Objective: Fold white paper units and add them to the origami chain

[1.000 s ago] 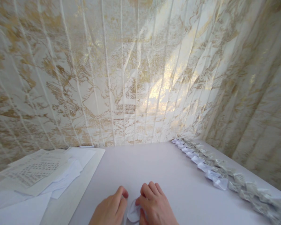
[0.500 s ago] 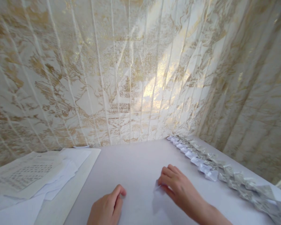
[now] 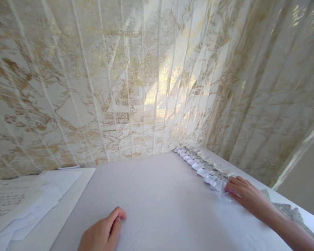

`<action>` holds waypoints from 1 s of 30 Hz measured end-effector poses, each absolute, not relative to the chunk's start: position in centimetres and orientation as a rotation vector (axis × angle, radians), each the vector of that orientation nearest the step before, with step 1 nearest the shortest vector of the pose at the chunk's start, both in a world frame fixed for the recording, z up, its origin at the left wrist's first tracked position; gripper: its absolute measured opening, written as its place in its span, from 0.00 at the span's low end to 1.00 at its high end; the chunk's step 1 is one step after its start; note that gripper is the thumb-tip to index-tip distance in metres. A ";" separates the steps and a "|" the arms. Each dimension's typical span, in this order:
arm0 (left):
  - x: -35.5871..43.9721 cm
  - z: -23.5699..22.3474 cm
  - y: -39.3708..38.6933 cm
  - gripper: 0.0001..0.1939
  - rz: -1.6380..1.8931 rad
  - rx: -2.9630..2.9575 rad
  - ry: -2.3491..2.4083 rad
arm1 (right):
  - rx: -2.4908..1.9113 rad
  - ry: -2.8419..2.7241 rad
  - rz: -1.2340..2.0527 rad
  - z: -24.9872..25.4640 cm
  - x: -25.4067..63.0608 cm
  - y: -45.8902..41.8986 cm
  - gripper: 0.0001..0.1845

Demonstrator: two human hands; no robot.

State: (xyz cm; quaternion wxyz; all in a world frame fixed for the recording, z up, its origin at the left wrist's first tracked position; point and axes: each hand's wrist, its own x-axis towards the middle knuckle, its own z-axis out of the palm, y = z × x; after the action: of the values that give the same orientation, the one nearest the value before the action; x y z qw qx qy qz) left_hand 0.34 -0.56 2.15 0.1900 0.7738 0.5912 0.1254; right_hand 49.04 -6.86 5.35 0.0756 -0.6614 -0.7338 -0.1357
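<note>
I have the folded white paper (image 3: 227,197) pinched in my right hand (image 3: 242,191), at the near end of a row of white folded pieces (image 3: 199,167). Grey printed pieces (image 3: 290,211) lie between these and the table's (image 3: 146,184) right edge. My left hand (image 3: 102,229) is curled, fingertips hidden, so I cannot tell its grip; loose papers (image 3: 42,205) lie toward the left edge.

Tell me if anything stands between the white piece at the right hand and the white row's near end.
Nothing visible does. The white piece at the right hand is close by the near end of the white row; whether they touch, I can't tell. The grey pieces lie to the row's right, not between.
</note>
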 end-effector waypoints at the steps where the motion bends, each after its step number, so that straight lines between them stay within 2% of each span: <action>1: 0.3 2.1 -0.5 0.19 0.353 2.172 1.660 | -1.977 -2.202 -0.403 5.1 49.1 -6.8 0.11; 10: 0.3 2.6 -0.6 0.20 0.327 2.165 1.646 | -1.982 -2.200 -0.291 5.5 49.6 -5.8 0.10; 17: 0.2 2.2 -0.3 0.20 0.308 2.163 1.632 | -1.868 -2.073 -0.288 9.5 47.4 -7.0 0.13; 20: 0.3 2.4 -0.2 0.20 0.299 2.169 1.636 | -1.746 -1.919 -0.270 11.9 42.9 -7.4 0.12; 24: 0.8 2.8 -0.7 0.17 0.320 2.196 1.663 | -1.452 -2.021 -0.034 12.6 34.0 -6.4 0.11; 30: 0.7 3.1 -0.2 0.14 0.460 2.187 1.642 | -1.041 -2.155 0.496 5.8 21.6 -2.6 0.16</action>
State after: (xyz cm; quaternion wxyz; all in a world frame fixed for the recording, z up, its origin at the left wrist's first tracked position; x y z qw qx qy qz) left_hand 0.73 -0.15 3.15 0.1832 0.7752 0.5822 0.1630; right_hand 21.63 -2.56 5.80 0.3419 -0.4003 -0.8285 0.1908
